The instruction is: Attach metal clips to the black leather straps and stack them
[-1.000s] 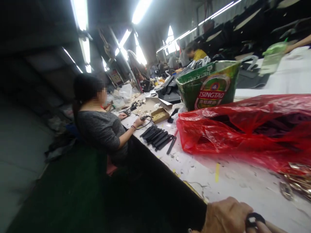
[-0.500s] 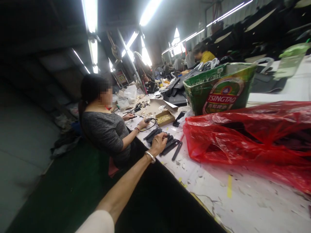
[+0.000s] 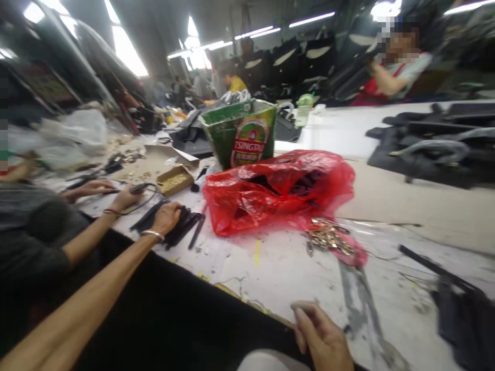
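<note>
Along the near left edge of the worktop [image 3: 278,268], I record the left hand [image 3: 166,216] stretched out at the end of a bare arm, a metal bracelet [image 3: 152,234] at the wrist. Its fingers are curled down over a pile of black strips [image 3: 187,226] and closed on the top of it. The strips lie flat on the worktop, fanned side by side, just left of a red plastic bag [image 3: 278,190].

The right hand [image 3: 323,340] sits at the bottom of the view, at the worktop's near edge and well apart from the strips. It is half open with the fingers loosely bent, and I see nothing in its grasp, though the lower part of the hand is cut off by the frame.

A co-worker sits to the left. 1 of that person's hands [image 3: 127,196] lies just beyond the strips on a dark tool with a cable.

Behind the red bag stands a green Tsingtao carton [image 3: 242,134]. A small cardboard box [image 3: 175,180] of pale, small parts lies between the carton and the co-worker's hand. A heap of metal fittings [image 3: 328,238] rests at the bag's near right corner. Dark bags [image 3: 436,149] are stacked at the far right, with another person in red [image 3: 390,72] beyond them.
</note>
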Motion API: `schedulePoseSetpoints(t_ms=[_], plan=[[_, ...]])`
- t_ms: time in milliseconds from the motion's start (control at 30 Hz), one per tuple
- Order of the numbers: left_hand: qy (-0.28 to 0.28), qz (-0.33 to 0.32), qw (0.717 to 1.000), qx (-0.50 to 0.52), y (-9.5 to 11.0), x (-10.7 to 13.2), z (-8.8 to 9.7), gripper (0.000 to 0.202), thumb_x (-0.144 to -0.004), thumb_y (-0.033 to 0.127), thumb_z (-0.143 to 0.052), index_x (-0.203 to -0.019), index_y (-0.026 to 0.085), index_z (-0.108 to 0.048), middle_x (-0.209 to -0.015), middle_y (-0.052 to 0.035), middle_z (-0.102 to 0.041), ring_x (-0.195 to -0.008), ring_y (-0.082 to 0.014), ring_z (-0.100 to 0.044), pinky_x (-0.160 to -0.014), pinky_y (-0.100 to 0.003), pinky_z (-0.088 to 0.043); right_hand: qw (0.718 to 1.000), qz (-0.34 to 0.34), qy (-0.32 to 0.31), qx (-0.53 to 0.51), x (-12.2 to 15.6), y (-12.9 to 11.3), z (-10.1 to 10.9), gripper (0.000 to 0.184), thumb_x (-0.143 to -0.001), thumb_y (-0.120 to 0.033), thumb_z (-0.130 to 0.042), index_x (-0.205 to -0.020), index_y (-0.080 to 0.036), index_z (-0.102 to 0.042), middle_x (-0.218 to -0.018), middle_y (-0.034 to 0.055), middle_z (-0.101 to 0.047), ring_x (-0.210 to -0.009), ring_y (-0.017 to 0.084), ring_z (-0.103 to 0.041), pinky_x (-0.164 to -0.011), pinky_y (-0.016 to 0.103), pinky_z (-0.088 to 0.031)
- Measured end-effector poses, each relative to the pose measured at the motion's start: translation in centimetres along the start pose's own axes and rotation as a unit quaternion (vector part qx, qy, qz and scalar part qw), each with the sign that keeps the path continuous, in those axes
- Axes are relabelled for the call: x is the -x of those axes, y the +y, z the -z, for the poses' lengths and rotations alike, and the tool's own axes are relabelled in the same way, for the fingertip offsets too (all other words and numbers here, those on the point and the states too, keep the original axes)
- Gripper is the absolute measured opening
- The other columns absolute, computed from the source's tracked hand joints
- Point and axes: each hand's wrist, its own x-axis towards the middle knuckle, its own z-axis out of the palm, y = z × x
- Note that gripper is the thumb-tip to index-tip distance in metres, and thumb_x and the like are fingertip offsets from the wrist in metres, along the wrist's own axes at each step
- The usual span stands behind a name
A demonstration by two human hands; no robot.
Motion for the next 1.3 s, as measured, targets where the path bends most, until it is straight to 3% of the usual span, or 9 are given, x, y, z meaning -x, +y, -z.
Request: schedulePoseSetpoints(t_ms=[200, 367, 433, 600, 767, 900, 1100, 1200, 1300], plan=[[0.044, -0.055, 0.998, -0.006, -1.2, -0.3, -0.3, 0.019, -0.077, 0.023, -0.046, -0.085, 0.015, -0.06, -0.094, -0.0143, -0.068, -0.092, -0.028, -0.061, -0.089, -0.044, -0.048, 0.998, 0.031, 0.035, 0.04, -1.6, -1.9, 3.7, 0.038, -0.079, -0.055, -0.066, -0.082, -0.017, -0.067, -0.048, -0.0057, -0.043, -0.043, 0.012, -0.039, -0.043, 0.023, -0.032], [0.139, -0.113, 0.984, 0.01, 0.6, 1.7, 0.2, 0.023, -0.084, 0.028, -0.043, -0.096, 0.016, -0.058, -0.101, -0.0103, -0.065, -0.101, -0.0263, -0.06, -0.096, -0.042, -0.046, 0.964, 0.125, 0.124, 0.197, -5.3, -3.5, 8.5, 0.037, -0.08, -0.05, -0.059, -0.09, -0.016, -0.07, -0.054, -0.0018, -0.053, -0.05, 0.017, -0.051, -0.048, 0.027, -0.041], [0.155, -0.132, 0.978, 0.041, 2.5, 3.6, -0.2, 0.024, -0.086, 0.03, -0.043, -0.1, 0.017, -0.059, -0.103, -0.0075, -0.064, -0.102, -0.0246, -0.059, -0.095, -0.04, -0.047, 0.931, 0.178, 0.155, 0.278, -7.1, -4.1, 10.6, 0.035, -0.084, -0.046, -0.053, -0.093, -0.016, -0.069, -0.066, 0.003, -0.063, -0.058, 0.02, -0.059, -0.055, 0.029, -0.047], [0.128, -0.171, 0.962, 0.171, 8.8, 11.0, -3.7, 0.025, -0.089, 0.031, -0.048, -0.107, 0.019, -0.06, -0.101, -0.0041, -0.066, -0.078, -0.0164, -0.06, -0.077, -0.032, -0.052, 0.795, 0.259, 0.241, 0.493, -11.5, -4.8, 16.8, 0.032, -0.087, -0.029, -0.042, -0.103, -0.013, -0.065, -0.092, 0.0139, -0.067, -0.077, 0.025, -0.063, -0.073, 0.036, -0.049], [0.037, -0.154, 0.931, 0.33, 15.4, 17.5, -8.0, 0.02, -0.088, 0.027, -0.049, -0.098, 0.019, -0.064, -0.097, -0.0054, -0.068, -0.087, -0.0185, -0.064, -0.076, -0.03, -0.053, 0.751, 0.228, 0.236, 0.573, -13.7, -4.3, 21.9, 0.031, -0.084, -0.025, -0.046, -0.108, -0.015, -0.062, -0.105, 0.015, -0.062, -0.092, 0.029, -0.059, -0.075, 0.038, -0.046], [-0.042, -0.132, 0.909, 0.392, 18.8, 19.7, -9.0, 0.021, -0.087, 0.03, -0.05, -0.096, 0.019, -0.065, -0.097, -0.0059, -0.068, -0.091, -0.019, -0.064, -0.08, -0.031, -0.052, 0.735, 0.221, 0.185, 0.614, -14.7, -4.3, 23.8, 0.022, -0.084, -0.023, -0.049, -0.099, -0.017, -0.063, -0.098, 0.0114, -0.063, -0.082, 0.025, -0.06, -0.067, 0.033, -0.044], [-0.195, -0.032, 0.85, 0.489, 20.4, 20.6, -7.6, 0.032, -0.085, 0.043, -0.056, -0.099, 0.015, -0.065, -0.091, -0.0081, -0.07, -0.079, -0.0178, -0.064, -0.072, -0.03, -0.051, 0.72, 0.262, 0.129, 0.629, -13.4, -5.9, 22.4, 0.017, -0.085, -0.011, -0.047, -0.084, -0.018, -0.063, -0.09, 0.0086, -0.062, -0.071, 0.02, -0.061, -0.06, 0.029, -0.045], [-0.278, 0.023, 0.791, 0.545, 21.2, 21.2, -6.3, 0.042, -0.084, 0.051, -0.059, -0.096, 0.012, -0.065, -0.086, -0.0101, -0.07, -0.069, -0.0153, -0.061, -0.062, -0.026, -0.047, 0.71, 0.415, 0.106, 0.558, -10.0, -6.6, 17.9, 0.018, -0.092, -0.01, -0.046, -0.097, -0.018, -0.062, -0.108, 0.0107, -0.063, -0.097, 0.023, -0.063, -0.079, 0.03, -0.05], [-0.348, 0.042, 0.716, 0.603, 22.7, 21.9, -4.7, 0.046, -0.086, 0.053, -0.058, -0.097, 0.01, -0.067, -0.092, -0.0128, -0.071, -0.077, -0.0163, -0.065, -0.068, -0.026, -0.048, 0.709, 0.554, 0.074, 0.431, -5.0, -6.6, 12.0, 0.02, -0.093, -0.006, -0.053, -0.108, -0.019, -0.06, -0.101, 0.0082, -0.061, -0.092, 0.019, -0.065, -0.079, 0.027, -0.052]])
